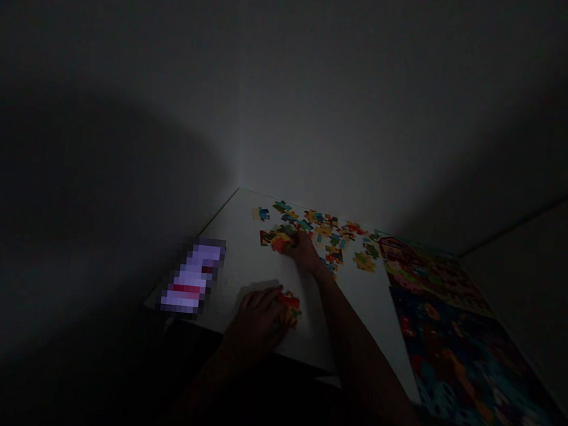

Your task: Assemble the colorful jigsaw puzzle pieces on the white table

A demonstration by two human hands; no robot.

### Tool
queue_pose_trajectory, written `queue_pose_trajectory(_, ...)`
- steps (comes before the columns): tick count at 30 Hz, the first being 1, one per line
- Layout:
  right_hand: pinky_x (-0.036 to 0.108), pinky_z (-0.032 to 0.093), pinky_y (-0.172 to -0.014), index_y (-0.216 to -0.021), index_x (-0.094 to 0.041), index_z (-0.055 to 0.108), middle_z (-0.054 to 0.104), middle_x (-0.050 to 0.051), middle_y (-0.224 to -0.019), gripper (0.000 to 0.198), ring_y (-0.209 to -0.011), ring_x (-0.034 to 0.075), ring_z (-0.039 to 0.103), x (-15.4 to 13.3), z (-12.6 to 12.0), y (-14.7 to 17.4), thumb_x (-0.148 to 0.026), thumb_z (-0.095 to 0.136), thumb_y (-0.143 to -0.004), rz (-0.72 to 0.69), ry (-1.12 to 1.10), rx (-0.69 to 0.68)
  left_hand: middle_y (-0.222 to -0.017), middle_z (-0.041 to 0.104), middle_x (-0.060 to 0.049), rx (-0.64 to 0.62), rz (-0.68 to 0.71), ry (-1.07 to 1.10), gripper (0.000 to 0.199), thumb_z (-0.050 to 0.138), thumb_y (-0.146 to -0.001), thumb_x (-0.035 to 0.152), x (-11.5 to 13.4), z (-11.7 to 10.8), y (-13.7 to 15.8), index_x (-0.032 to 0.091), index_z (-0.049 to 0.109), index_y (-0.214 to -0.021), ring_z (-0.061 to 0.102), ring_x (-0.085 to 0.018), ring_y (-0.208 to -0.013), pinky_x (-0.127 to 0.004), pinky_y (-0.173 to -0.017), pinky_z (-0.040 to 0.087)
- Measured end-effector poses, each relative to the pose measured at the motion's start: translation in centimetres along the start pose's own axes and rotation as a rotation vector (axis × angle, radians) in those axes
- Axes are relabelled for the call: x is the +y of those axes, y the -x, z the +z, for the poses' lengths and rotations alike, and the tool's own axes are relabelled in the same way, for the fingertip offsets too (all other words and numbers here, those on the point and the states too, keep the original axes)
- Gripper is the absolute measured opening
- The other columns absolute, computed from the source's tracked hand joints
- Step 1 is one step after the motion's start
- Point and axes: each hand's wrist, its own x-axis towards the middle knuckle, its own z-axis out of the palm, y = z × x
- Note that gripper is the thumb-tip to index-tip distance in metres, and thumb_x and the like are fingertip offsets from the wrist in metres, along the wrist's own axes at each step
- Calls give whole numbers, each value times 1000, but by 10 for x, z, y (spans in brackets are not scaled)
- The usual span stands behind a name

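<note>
Dim light covers the scene. My left hand (258,314) lies low on the white table (244,263), its fingers stretched out over the surface. Beside its fingertips and thumb is a small red and yellow cluster of jigsaw pieces (291,302), partly covered by the hand. Farther up, my right hand (303,251) reaches across with its fingers closed on a yellow and red jigsaw piece (280,243). Its fingertips are partly hidden. A dark patterned piece (264,238) lies just left of that one.
Several loose jigsaw pieces (325,230) are scattered along the table's far side. A blurred-out phone-like bright screen (192,278) lies at the left edge. Two colourful picture sheets, one reddish (424,270) and one dark blue (465,364), cover the right side. Walls (321,143) stand behind.
</note>
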Motion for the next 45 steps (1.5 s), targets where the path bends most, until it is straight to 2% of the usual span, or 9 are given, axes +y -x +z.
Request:
queue_pose_trajectory(10,26,43,-62,-90,-19,60,61,-1,-77,38,-67,13,54,1,-47,53,-51,68,-72,162,-615,-209,-138,55,-8,-61,-86,53,44,64,-89,35,-3,-4,-3,26,54,-131,49,-28,-128,-48,-107,39)
queue_pose_trajectory(16,24,41,-55,-91,-18,60,61,-1,-74,43,-61,11,52,7,-61,79,-49,78,-68,215,-672,-538,-132,61,-9,-47,-131,105,54,68,-80,28,-10,-6,-3,23,53,-131,55,-30,-124,-48,-105,44)
queue_pose_trajectory(21,24,45,-63,-108,-20,57,65,-2,-79,49,-71,13,59,0,-63,80,-40,80,-69,174,-709,-629,-128,62,-10,-2,-150,95,53,67,-81,26,-8,-3,-5,21,51,-132,57,-29,-121,-49,-104,44)
queue_pose_trajectory(28,23,42,-57,-92,-19,58,63,-2,-74,37,-64,12,56,-18,-46,88,-39,79,-69,114,-707,-733,-130,61,-12,38,-169,138,63,70,-79,28,-7,0,-4,20,46,-136,57,-29,-121,-49,-104,44)
queue_pose_trajectory(31,24,43,-60,-91,-18,62,65,-1,-79,33,-68,13,57,-18,-48,86,-36,79,-69,91,-702,-664,-131,61,-11,68,-166,178,64,71,-79,29,-9,2,-3,21,46,-137,57,-29,-122,-50,-104,45)
queue_pose_trajectory(35,24,41,-57,-96,-20,63,64,-1,-78,36,-64,12,54,-9,-57,79,-40,79,-70,129,-770,-400,-131,61,-10,120,-178,227,60,72,-80,30,-9,4,2,24,49,-135,58,-28,-122,-49,-104,46)
queue_pose_trajectory(39,22,38,-51,-96,-22,62,62,-3,-75,41,-57,9,50,-4,-58,74,-44,80,-67,197,-918,-183,-125,62,-8,323,-235,292,47,70,-83,32,-11,4,3,24,54,-127,60,-25,-117,-44,-101,49)
queue_pose_trajectory(42,21,35,-46,-96,-22,62,60,-4,-70,43,-54,9,49,-4,-56,73,-46,81,-65,259,-965,-101,-121,62,-8,488,-294,307,37,67,-86,35,-15,4,1,23,57,-120,61,-24,-115,-44,-101,50)
queue_pose_trajectory(45,20,32,-42,-96,-22,63,59,-4,-67,41,-50,8,47,-4,-55,73,-46,80,-66,294,-938,-102,-119,62,-8,448,-256,348,35,66,-86,37,-18,3,-1,23,59,-118,61,-24,-115,-44,-101,50)
